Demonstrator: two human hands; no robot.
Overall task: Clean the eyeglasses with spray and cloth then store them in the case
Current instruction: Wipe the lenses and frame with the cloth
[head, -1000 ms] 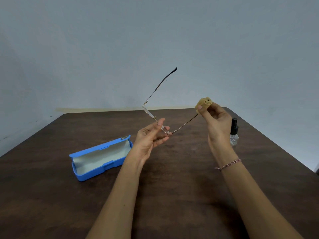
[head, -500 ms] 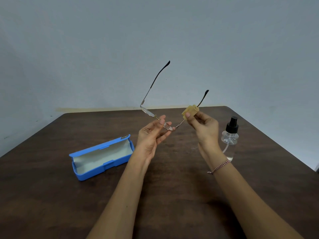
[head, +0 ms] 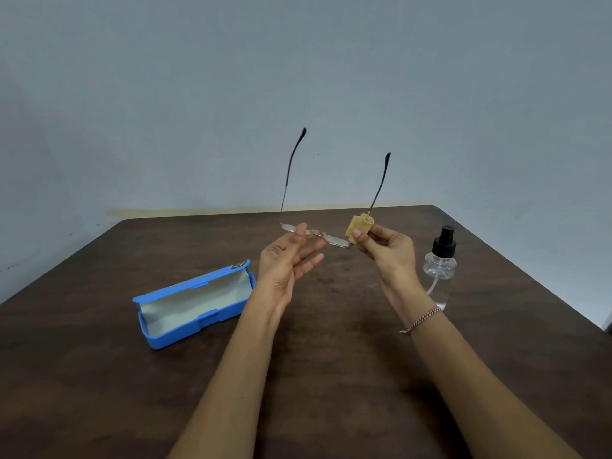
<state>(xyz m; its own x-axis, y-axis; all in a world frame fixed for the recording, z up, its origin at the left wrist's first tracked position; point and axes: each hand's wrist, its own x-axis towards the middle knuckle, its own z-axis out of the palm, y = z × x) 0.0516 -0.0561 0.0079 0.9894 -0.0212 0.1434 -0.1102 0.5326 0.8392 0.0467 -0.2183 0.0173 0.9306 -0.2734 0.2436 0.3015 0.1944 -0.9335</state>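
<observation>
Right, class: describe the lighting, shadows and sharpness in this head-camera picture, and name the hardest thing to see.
Head view: soft, even light, no harsh glare; only faint arm shadows on the table; slightly soft focus; hardest to see are the thin, clear-lensed eyeglasses between the left hand and the cloth in the right hand.
</observation>
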